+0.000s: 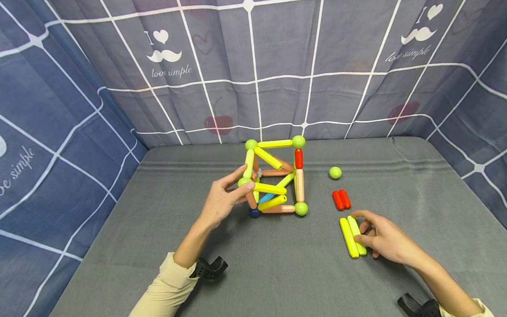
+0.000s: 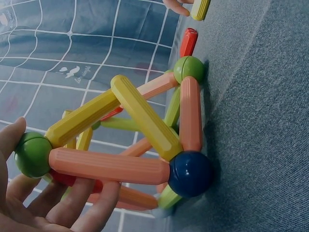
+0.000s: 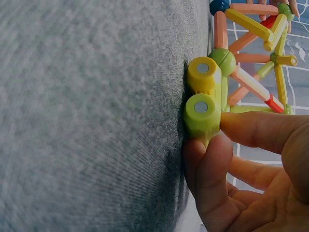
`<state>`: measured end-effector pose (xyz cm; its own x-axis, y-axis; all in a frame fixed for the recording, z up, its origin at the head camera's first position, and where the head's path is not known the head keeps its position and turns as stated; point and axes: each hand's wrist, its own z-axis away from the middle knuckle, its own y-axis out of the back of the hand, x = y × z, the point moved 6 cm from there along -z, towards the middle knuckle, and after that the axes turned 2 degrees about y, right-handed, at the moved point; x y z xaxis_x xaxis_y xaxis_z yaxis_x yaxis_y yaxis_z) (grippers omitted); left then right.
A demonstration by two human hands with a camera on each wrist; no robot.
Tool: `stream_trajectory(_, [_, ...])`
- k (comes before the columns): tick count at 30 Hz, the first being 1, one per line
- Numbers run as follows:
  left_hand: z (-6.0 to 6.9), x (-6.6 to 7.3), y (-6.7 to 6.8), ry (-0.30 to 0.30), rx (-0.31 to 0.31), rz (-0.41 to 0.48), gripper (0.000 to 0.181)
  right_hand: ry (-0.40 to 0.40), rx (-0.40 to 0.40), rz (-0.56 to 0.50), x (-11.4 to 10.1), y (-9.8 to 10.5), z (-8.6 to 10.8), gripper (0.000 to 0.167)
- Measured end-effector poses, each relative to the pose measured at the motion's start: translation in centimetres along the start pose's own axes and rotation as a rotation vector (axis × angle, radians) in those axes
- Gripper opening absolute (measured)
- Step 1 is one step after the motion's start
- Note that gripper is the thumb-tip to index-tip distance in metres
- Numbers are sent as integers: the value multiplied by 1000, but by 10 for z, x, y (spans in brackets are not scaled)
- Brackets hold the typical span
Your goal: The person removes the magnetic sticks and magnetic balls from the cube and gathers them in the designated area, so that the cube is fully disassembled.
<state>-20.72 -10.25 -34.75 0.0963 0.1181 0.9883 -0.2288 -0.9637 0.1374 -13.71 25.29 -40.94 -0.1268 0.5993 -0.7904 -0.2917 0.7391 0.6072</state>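
A frame of magnetic rods and balls stands in the middle of the table. My left hand grips its near left corner, with thumb and fingers around a green ball there. A peach rod runs from that ball down to a dark blue ball. To the right, my right hand pinches a light green magnetic rod. That rod lies on the table alongside a yellow magnetic rod, and silver magnets show in their ends.
Two short red rods lie just beyond the green and yellow ones. A loose green ball rests farther back. Behind the grey table hangs a blue-grey checked curtain, which also closes off both sides.
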Motion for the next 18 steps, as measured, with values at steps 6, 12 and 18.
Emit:
stream_trajectory(6, [0,0,0,-1,-1,2,60,5,-4,-11,0,0,0,52])
stream_trajectory(12, [0,-1,0,3,1,-4,60,10,5,-9,-1,-1,0,56])
stream_trajectory(18, [0,0,0,0,2,-5,60,0,13,8,-1,-1,-1,60])
